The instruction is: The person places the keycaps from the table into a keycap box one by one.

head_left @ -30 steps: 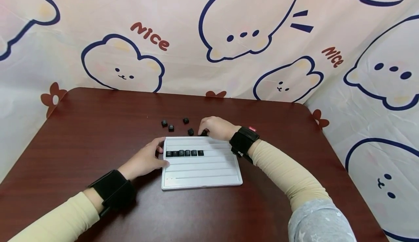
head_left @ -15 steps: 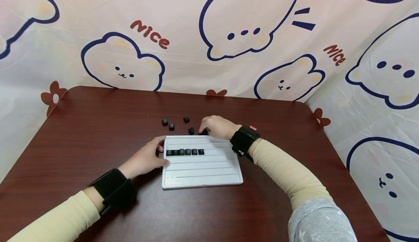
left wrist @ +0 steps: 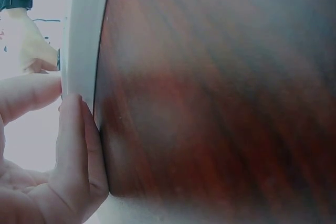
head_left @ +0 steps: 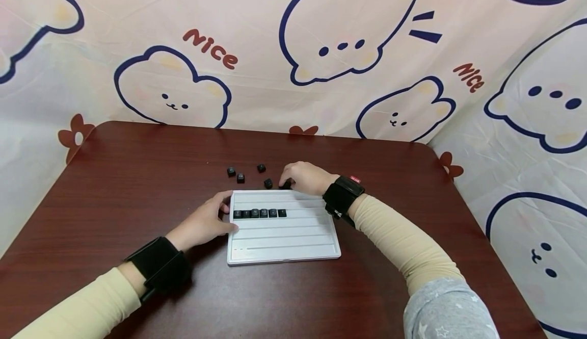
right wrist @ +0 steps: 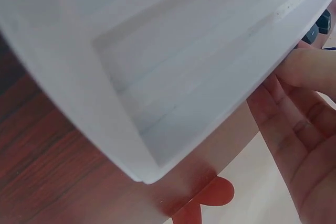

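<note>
A white ridged tray lies on the table, with a row of black keycaps in one of its upper grooves. My left hand grips the tray's left edge, thumb at the side and fingers near the far corner; the left wrist view shows its fingers against the rim. Just beyond the tray's far edge, my right hand pinches a black keycap, partly hidden by the fingers. In the right wrist view the right hand is beside the tray's rim, near dark keycaps.
Several loose black keycaps are scattered on the brown table behind the tray, left of the right hand. A cloth printed with cartoon figures hangs behind the table and along its right side.
</note>
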`<state>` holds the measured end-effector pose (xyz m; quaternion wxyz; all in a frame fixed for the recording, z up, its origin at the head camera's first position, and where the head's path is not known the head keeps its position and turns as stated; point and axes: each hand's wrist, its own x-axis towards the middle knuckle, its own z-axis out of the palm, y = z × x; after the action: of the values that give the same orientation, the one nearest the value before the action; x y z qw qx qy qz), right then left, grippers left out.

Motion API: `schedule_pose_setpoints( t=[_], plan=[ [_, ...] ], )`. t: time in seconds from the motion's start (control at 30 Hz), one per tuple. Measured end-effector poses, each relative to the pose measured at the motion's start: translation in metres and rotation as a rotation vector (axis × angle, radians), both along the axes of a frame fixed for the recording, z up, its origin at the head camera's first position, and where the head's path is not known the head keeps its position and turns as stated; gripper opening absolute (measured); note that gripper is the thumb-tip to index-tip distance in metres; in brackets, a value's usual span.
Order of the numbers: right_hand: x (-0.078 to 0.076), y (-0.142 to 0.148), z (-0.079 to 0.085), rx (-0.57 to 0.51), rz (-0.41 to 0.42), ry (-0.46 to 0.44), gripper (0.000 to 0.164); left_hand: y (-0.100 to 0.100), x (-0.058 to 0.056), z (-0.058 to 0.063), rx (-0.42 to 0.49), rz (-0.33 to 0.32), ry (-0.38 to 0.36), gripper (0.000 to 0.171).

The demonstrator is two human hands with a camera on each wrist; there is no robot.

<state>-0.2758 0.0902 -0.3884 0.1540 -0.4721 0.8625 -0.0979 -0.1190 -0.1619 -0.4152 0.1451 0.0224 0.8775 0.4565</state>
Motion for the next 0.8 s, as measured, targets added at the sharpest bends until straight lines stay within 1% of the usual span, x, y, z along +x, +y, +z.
schedule_pose_setpoints(
  t=[0.23, 0.37, 0.8],
  plan=[
    [-0.002, 0.0018, -0.0005, 0.002, -0.002, -0.003, 0.031, 0.0002, 0.0005, -0.0001, -0.008, 0.0, 0.026, 0.083],
    [-0.0022, 0.0028, -0.0003, -0.002, -0.011, 0.008, 0.029, 0.0004, 0.0009, -0.0003, -0.006, 0.003, 0.021, 0.083],
    [0.0032, 0.0063, 0.0084, -0.001, -0.047, 0.035, 0.027, 0.0018, 0.002, 0.0019, -0.002, 0.004, 0.005, 0.083]
  ],
)
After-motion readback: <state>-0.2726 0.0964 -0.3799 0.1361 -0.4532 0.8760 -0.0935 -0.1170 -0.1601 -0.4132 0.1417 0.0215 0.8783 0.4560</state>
